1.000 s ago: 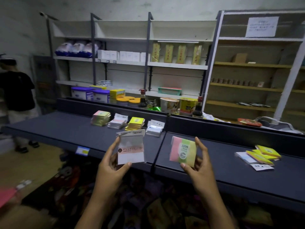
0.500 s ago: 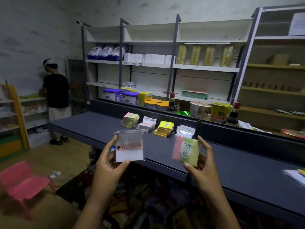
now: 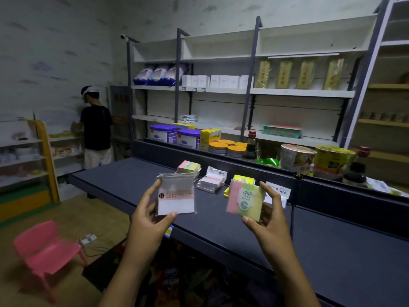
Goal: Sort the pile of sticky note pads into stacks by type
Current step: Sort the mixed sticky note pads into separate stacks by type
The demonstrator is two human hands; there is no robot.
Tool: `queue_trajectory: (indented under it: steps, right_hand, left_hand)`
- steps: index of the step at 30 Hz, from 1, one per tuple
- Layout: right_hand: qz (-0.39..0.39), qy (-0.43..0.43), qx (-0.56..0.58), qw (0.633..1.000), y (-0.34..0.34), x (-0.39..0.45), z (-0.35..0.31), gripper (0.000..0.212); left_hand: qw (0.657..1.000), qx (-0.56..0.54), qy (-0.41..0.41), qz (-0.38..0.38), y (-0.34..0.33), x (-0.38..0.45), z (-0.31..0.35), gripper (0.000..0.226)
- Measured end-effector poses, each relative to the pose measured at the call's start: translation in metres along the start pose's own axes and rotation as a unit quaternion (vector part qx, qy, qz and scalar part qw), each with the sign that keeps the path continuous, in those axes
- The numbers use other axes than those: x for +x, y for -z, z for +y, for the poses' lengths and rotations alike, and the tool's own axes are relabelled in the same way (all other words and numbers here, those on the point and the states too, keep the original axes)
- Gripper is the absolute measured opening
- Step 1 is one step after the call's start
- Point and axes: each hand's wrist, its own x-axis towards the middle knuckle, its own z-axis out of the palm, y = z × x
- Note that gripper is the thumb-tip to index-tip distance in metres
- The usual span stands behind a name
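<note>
The left hand [image 3: 147,220] grips a white sticky note pad in a clear plastic wrapper with a pale pink band across its middle [image 3: 176,196], thumb at the bottom edge and fingers along the left side, held upright above the front lip of the long dark grey shelf [image 3: 124,185]. The right hand [image 3: 269,220] grips a pink-and-green sticky note pad with a round label printed "2209" [image 3: 244,201], thumb under the lower corner, fingers up the right side. Both pads are raised clear of the shelf, apart from each other and facing the camera.

Four stacks stand in a row at the back of the shelf, behind the hands:
- a pink-and-green stack [image 3: 189,166], farthest left, partly hidden by the white pad;
- a white stack with pink stripe [image 3: 212,179] just beside it;
- a yellow stack [image 3: 243,180], largely hidden behind the held "2209" pad;
- a white stack with dark print [image 3: 278,190], partly hidden by the right hand's fingers.

Beyond the shelf's back wall stand purple-lidded tubs [image 3: 176,135] and instant noodle cups [image 3: 296,156]. A small pink plastic chair [image 3: 46,253] stands on the floor at left. A person in a black shirt [image 3: 96,127] stands at far shelving (back turned).
</note>
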Motion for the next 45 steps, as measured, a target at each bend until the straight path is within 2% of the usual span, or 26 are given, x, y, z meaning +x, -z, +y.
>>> queue_trajectory:
  steps: [8,13,18,23,36,41,45]
  right_hand:
    - [0.009,0.0,-0.027,1.0,-0.044,0.053,0.018,0.084]
    - [0.012,0.003,-0.074,0.997,-0.095,0.116,0.024,0.077]
    - [-0.011,0.005,-0.114,0.993,-0.154,0.194,0.034,0.072]
    - [-0.045,-0.038,-0.141,0.988,-0.191,0.249,0.058,0.071]
    - [-0.133,-0.14,-0.207,0.959,-0.212,0.298,0.105,0.066]
    - [-0.148,-0.158,-0.236,0.947,-0.211,0.294,0.113,0.074]
    - [-0.147,-0.135,-0.285,0.938,-0.203,0.291,0.101,0.082]
  left_hand:
    - [1.0,-0.021,0.003,-0.016,0.013,0.069,-0.045,0.078]
    - [0.999,-0.025,-0.012,-0.027,0.04,0.134,-0.07,0.078]
    - [0.998,-0.04,-0.017,-0.034,0.064,0.186,-0.098,0.078]
    - [0.998,-0.049,-0.003,-0.048,0.083,0.215,-0.126,0.079]
    - [0.997,-0.042,0.012,-0.06,0.11,0.248,-0.151,0.079]
    - [0.997,-0.038,0.017,-0.066,0.109,0.25,-0.153,0.078]
    - [0.996,-0.033,0.023,-0.082,0.099,0.25,-0.148,0.077]
